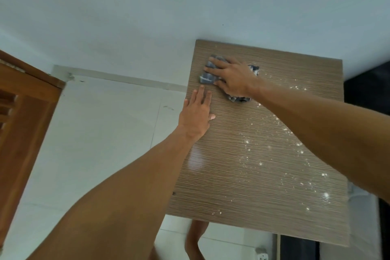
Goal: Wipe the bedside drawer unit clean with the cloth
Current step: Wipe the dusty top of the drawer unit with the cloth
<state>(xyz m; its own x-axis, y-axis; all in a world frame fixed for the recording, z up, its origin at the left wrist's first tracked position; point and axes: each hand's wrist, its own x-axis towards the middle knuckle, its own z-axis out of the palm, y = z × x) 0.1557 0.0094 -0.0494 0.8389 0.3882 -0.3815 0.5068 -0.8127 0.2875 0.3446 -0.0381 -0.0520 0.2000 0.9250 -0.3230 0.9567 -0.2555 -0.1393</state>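
Drawer unit [263,154]: set against the wall; rigid ribbed wood-grain top, judged heavy and stable. Bright specks are scattered over its right half.
Cloth [207,77]: at the far left of the top; grey, soft, crumpled, judged light. It is best pressed flat from above.
Right hand [232,79]: laid flat on the cloth, fingers spread, nothing clenched.
Left hand [196,114]: flat at the unit's left edge, fingers extended, nothing gripped.

You're in a home bedroom corner: a wood-grain bedside drawer unit [263,143] stands against a plain white wall [147,6], on pale floor tiles [95,133], beside a louvred wooden door [23,112].
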